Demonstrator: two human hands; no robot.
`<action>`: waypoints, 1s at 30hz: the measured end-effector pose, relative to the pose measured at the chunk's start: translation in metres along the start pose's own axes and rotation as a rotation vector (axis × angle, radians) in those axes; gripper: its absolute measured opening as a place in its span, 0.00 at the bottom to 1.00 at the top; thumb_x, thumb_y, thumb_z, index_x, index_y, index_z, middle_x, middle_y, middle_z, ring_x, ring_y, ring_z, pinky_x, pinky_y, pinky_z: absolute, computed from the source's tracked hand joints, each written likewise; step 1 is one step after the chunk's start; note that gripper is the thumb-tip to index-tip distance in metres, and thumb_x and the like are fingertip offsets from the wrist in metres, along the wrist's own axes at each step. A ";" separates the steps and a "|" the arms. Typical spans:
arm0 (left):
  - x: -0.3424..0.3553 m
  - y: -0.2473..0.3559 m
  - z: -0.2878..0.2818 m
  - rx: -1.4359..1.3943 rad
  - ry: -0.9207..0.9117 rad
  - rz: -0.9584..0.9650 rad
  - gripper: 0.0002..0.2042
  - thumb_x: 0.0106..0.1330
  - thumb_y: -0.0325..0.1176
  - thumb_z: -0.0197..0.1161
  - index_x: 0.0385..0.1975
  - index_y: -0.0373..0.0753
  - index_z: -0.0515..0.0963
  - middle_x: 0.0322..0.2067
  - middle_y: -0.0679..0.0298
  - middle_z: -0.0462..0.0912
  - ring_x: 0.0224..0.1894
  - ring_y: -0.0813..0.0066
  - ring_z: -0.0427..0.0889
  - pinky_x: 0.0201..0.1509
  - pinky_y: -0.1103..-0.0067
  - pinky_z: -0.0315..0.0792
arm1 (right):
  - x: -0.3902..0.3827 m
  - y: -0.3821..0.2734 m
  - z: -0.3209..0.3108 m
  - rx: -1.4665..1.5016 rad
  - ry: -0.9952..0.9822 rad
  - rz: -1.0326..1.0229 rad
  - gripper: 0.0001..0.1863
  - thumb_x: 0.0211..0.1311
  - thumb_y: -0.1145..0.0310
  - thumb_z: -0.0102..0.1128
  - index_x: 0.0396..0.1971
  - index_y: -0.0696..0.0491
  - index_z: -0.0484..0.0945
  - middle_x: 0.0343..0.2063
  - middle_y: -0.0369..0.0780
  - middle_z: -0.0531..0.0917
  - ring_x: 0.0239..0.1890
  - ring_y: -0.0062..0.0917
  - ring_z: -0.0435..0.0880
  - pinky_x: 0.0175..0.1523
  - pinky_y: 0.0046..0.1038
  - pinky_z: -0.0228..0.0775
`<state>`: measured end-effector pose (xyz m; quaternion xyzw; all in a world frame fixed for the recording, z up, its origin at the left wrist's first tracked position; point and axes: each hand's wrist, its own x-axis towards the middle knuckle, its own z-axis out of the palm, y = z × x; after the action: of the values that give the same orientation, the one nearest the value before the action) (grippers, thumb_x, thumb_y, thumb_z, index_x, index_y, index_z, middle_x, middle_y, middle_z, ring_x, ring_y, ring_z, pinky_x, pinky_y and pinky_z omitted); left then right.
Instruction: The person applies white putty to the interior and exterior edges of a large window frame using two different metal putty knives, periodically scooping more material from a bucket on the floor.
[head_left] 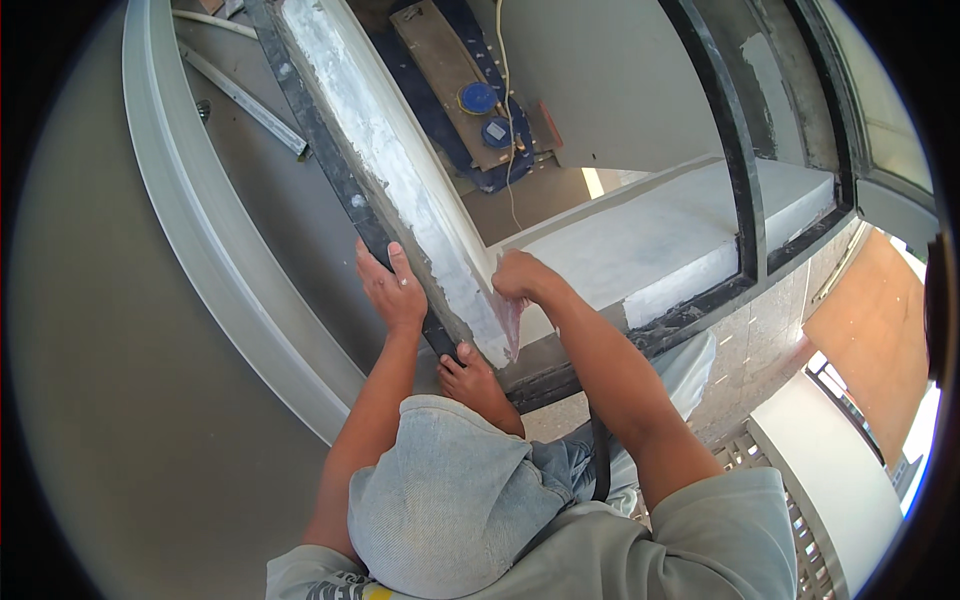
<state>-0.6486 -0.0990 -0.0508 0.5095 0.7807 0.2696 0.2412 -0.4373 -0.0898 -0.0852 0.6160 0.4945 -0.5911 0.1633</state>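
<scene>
The right hand [518, 277], closed on a pinkish scraper-like piece [512, 326] at the near end of the white ledge [385, 150], should, I judge, press evenly, while the left hand [395, 292], its grip unclear from here, rests on the black frame [333, 165].

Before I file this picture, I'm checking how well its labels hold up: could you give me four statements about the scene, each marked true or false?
1. The left hand touches the black frame. True.
2. The right hand is empty. False: it holds a thin pinkish tool.
3. The foot near the left hand is bare. True.
4. The round lids over the brown board are red. False: they are blue.
</scene>
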 end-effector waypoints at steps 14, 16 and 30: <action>0.004 0.006 -0.003 -0.020 -0.038 -0.018 0.35 0.79 0.52 0.49 0.71 0.23 0.57 0.66 0.34 0.66 0.68 0.37 0.66 0.73 0.57 0.59 | -0.004 0.054 -0.006 -0.297 -0.056 0.184 0.14 0.42 0.76 0.60 0.32 0.64 0.87 0.34 0.56 0.88 0.38 0.45 0.91 0.44 0.39 0.84; -0.001 0.001 -0.005 -0.017 -0.051 -0.018 0.36 0.79 0.52 0.49 0.71 0.23 0.57 0.66 0.34 0.66 0.68 0.37 0.66 0.73 0.57 0.59 | -0.008 0.056 -0.042 -0.363 -0.063 0.272 0.17 0.38 0.78 0.62 0.34 0.62 0.88 0.39 0.56 0.88 0.45 0.45 0.90 0.45 0.39 0.84; -0.001 0.002 0.003 -0.014 -0.016 0.017 0.34 0.79 0.52 0.48 0.71 0.26 0.58 0.67 0.36 0.66 0.69 0.38 0.66 0.73 0.56 0.60 | -0.056 0.065 -0.055 0.167 0.245 -0.062 0.18 0.56 0.70 0.63 0.44 0.64 0.80 0.37 0.57 0.87 0.40 0.50 0.89 0.44 0.43 0.83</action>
<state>-0.6451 -0.0991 -0.0517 0.5164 0.7727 0.2731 0.2486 -0.3434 -0.0998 -0.0464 0.6795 0.4786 -0.5552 0.0314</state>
